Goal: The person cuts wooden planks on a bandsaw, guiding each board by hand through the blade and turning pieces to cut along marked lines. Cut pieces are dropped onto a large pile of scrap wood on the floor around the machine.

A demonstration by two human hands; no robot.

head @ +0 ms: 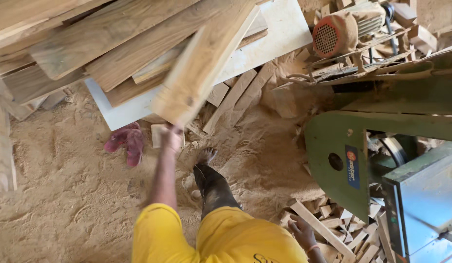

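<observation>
At the far left, rough planks (65,44) lie stacked over a white board (265,44), above a floor deep in sawdust (55,185). A pair of pink sandals (126,141) sits on the sawdust just left of the person's outstretched arm. The left hand (171,136) is closed on the near end of a pale wooden plank (201,68), which tilts up and away over the stack, its far end out of view. The step in hand looks like shifting this plank at the pile; whether it is being lifted off or laid on cannot be told. Either way the next move calls for a firm grip and control of the long overhanging end. A bare foot (206,156) stands in the sawdust just right of that arm. Farther right, the right hand (303,233) rests spread, holding nothing, on offcuts (342,229) heaped beside a green bandsaw (352,146). An orange motor (333,31) sits far right.
</observation>
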